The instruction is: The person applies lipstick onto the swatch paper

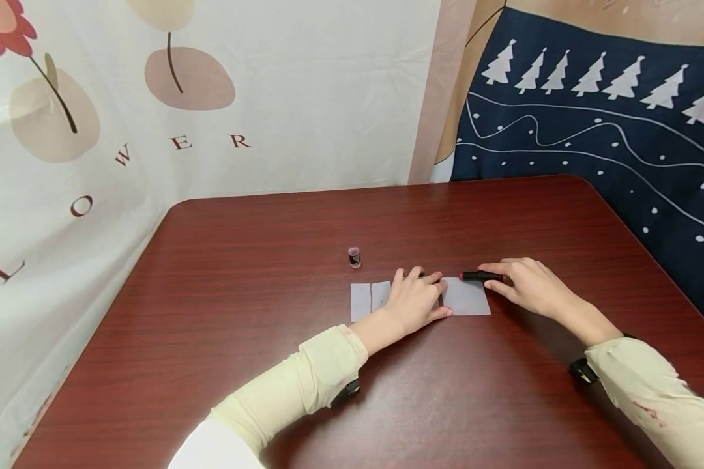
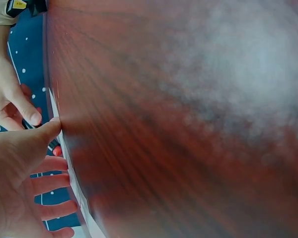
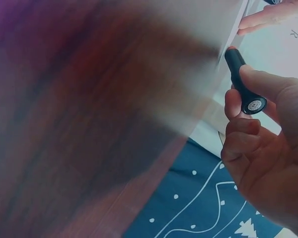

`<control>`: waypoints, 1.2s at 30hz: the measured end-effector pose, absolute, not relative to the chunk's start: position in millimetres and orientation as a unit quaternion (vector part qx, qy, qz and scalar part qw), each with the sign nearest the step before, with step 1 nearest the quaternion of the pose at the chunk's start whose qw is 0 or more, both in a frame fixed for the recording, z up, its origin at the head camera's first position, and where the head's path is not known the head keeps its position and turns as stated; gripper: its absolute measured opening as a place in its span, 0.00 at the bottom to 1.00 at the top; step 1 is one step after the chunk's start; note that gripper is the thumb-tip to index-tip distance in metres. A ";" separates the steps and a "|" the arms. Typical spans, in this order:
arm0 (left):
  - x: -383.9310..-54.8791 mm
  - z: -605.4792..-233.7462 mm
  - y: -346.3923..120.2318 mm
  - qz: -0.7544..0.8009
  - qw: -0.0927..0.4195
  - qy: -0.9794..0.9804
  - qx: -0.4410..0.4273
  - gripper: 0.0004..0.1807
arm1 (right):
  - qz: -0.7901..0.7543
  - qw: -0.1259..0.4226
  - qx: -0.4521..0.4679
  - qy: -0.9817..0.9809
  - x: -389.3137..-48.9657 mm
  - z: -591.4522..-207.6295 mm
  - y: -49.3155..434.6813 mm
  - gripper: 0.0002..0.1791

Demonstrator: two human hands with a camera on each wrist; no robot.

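Observation:
A strip of white paper (image 1: 466, 297) lies on the table, with a reddish-brown line across its left part and a dark mark partly covered by fingers. Spread over its middle, my left hand (image 1: 413, 301) rests on the paper with fingers extended. At the paper's upper right edge, my right hand (image 1: 528, 284) pinches a black lipstick (image 1: 474, 276) between thumb and fingers, its red tip pointing left. In the right wrist view the lipstick (image 3: 237, 74) shows a round pale label on its base. Whether the tip touches the paper I cannot tell.
Behind the paper stands a small clear cylinder (image 1: 354, 257) with a pinkish top and a dark label. Everything lies on a reddish-brown wooden table (image 1: 258, 260). A white printed cloth (image 1: 328, 98) hangs behind it, and a dark blue cloth with white trees (image 1: 592, 137) hangs at the right.

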State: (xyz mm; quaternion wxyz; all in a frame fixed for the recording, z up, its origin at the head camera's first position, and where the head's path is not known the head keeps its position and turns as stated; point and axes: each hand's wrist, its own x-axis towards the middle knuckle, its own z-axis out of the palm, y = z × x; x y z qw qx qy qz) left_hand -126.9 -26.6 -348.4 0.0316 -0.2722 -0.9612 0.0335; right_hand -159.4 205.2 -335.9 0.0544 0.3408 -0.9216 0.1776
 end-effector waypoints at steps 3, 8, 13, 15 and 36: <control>-126.8 -348.0 -26.7 0.033 0.031 -0.961 -0.271 0.27 | 0.175 0.056 0.343 -0.921 -158.7 -334.9 205.3 0.18; -126.6 -347.1 -26.5 0.038 0.031 -0.961 -0.271 0.27 | 0.172 0.054 0.343 -0.922 -157.9 -333.9 205.4 0.18; -126.0 -348.0 -26.4 0.036 0.029 -0.961 -0.273 0.27 | 0.170 0.043 0.337 -0.925 -157.2 -335.3 205.5 0.19; -125.7 -348.7 -26.4 0.035 0.029 -0.961 -0.272 0.27 | 0.170 0.042 0.338 -0.925 -156.3 -335.8 205.5 0.19; -125.4 -349.2 -27.9 0.031 0.036 -0.962 -0.270 0.27 | 0.181 0.042 0.343 -0.921 -152.9 -334.7 203.7 0.18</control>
